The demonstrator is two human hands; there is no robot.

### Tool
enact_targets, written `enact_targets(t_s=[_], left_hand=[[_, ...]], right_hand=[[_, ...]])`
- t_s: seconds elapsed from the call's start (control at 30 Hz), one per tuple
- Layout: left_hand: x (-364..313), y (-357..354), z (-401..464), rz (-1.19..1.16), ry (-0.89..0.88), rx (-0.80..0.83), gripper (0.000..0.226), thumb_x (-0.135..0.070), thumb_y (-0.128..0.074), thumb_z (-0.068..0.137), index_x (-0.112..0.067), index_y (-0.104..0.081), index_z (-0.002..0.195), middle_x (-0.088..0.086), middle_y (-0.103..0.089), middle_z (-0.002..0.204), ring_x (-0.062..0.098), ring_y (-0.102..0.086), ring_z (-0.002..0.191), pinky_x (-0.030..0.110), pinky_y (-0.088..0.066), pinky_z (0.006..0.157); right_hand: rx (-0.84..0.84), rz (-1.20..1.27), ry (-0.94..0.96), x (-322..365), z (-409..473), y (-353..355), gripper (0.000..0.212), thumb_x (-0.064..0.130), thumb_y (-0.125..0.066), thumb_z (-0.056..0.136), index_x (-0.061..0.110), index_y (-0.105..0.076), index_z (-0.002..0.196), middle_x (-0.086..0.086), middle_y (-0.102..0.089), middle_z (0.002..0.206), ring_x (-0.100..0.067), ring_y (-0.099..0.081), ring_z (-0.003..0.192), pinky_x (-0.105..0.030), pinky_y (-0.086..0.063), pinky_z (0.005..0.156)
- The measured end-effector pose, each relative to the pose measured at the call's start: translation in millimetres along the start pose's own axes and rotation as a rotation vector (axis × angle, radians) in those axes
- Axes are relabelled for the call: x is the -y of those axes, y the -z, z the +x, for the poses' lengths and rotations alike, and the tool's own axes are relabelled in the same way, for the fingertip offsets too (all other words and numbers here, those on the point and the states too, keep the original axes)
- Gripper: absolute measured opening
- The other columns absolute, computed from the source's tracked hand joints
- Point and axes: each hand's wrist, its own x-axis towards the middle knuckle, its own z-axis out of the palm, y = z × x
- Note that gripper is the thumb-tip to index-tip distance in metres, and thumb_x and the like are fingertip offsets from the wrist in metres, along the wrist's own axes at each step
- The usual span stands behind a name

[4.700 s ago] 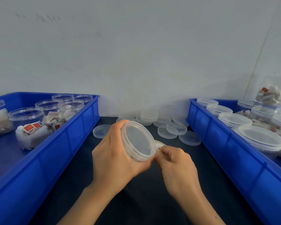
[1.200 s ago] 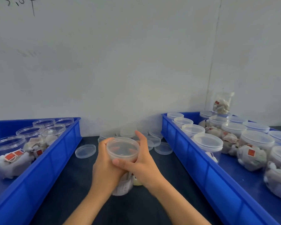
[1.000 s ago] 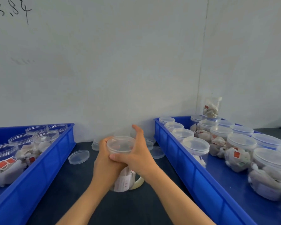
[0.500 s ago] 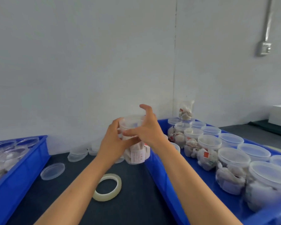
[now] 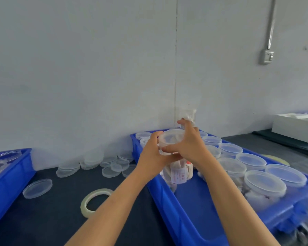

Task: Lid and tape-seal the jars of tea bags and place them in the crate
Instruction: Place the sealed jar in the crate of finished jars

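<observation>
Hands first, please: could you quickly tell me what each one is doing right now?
Left hand: grips the lidded jar by its side.
Right hand: grips the same jar near the lid, above the right crate.

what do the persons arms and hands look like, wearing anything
Both forearms are bare right down to the bottom edge of the picture: no sleeves show. The left hand and the right hand have no gloves, and no rings, watch or wristbands can be seen on them. No marks or tape show on either arm.
</observation>
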Motion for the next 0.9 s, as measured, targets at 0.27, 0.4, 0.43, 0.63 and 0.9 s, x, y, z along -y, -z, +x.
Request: enact_targets(t_s=[0.27, 0.4, 0.43, 0.63, 0.9], left_hand=[[11, -15, -13, 0.210, 0.058, 0.127, 0.067, -0.046, -0.084, 0.064, -0.035, -0.040, 0.113, -0.020, -0.060, 0.094, -0.004, -0.060, 0.085, 0.020, -0.053, 0.074], [25, -25, -19, 0.704, 0.080, 0.179, 0.091, -0.064, -0.078, 0.058, -0.021, -0.039, 0.128, -0.012, -0.062, 0.106, 0.013, -0.058, 0.100, 0.034, -0.043, 0.090], [30, -28, -20, 0.798, 0.077, 0.163, 0.094, -0.066, -0.077, 0.057, -0.019, -0.040, 0.129, -0.007, -0.061, 0.113, 0.017, -0.056, 0.106, 0.035, -0.040, 0.092], [44, -41, -20, 0.930, 0.114, 0.122, 0.092, -0.070, -0.073, 0.058, -0.013, -0.045, 0.125, 0.006, -0.049, 0.128, 0.027, -0.042, 0.118, 0.038, -0.035, 0.096], [44, -45, -26, 0.836, 0.064, 0.056, 0.088, -0.060, -0.074, 0.063, -0.018, -0.037, 0.131, 0.004, -0.038, 0.131, 0.024, -0.037, 0.117, 0.033, -0.030, 0.092]], right_hand=[[0.096, -0.058, -0.163, -25, -21, 3, 0.093, 0.019, -0.083, 0.071, 0.023, -0.025, 0.143, -0.012, -0.026, 0.139, -0.035, -0.045, 0.120, -0.042, -0.049, 0.092], [0.259, -0.161, -0.266, -42, -27, -8, 0.095, 0.014, -0.073, 0.076, 0.029, -0.013, 0.149, -0.013, -0.012, 0.147, -0.037, -0.042, 0.120, -0.043, -0.051, 0.087], [0.289, -0.173, -0.283, -46, -28, -11, 0.097, 0.012, -0.072, 0.077, 0.030, -0.009, 0.149, -0.013, -0.010, 0.148, -0.033, -0.043, 0.114, -0.040, -0.051, 0.081], [0.322, -0.152, -0.377, -59, -24, -17, 0.095, 0.008, -0.071, 0.077, 0.024, -0.011, 0.149, -0.013, -0.019, 0.149, -0.035, -0.042, 0.121, -0.045, -0.052, 0.086], [0.388, -0.271, -0.374, -61, -25, -21, 0.084, 0.024, -0.063, 0.088, 0.010, -0.010, 0.151, -0.014, -0.019, 0.154, -0.034, -0.039, 0.131, -0.043, -0.046, 0.100]])
